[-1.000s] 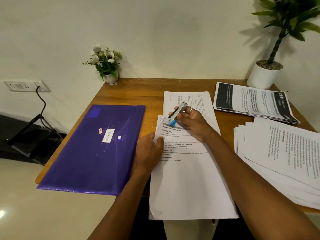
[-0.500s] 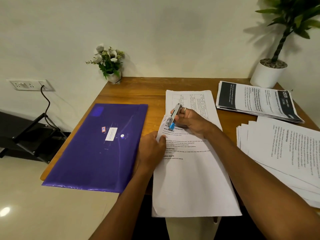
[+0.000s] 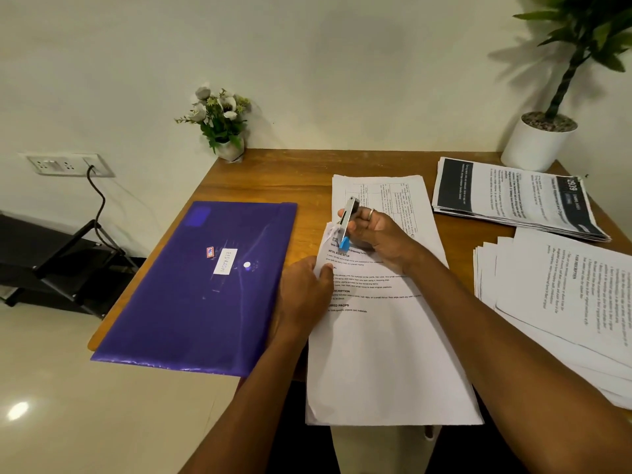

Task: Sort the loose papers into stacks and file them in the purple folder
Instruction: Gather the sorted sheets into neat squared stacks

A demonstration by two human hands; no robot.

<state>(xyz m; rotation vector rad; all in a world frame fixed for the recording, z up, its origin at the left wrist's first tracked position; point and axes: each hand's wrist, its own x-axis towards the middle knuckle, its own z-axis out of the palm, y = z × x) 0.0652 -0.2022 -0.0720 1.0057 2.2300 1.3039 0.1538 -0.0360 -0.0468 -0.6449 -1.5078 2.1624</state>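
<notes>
The purple folder (image 3: 201, 289) lies closed on the left side of the wooden desk (image 3: 307, 172). A white paper stack (image 3: 386, 354) lies in front of me, its near end hanging over the desk edge. My left hand (image 3: 304, 295) grips the stack's left edge near the top. My right hand (image 3: 376, 234) holds a small silver stapler (image 3: 347, 224) with a blue tip at the stack's top left corner, which is lifted and curled. Another sheet (image 3: 379, 189) with a table lies beneath, farther back.
A stack with dark headers (image 3: 513, 200) lies at the back right, and a fanned pile of printed sheets (image 3: 561, 302) sits at the right edge. A white plant pot (image 3: 537, 142) stands in the back right corner, a small flower vase (image 3: 225, 131) at the back left.
My right hand has tilted the stapler more upright at the stack's top left corner. My left hand keeps its hold on the stack's edge. The view shifted slightly.
</notes>
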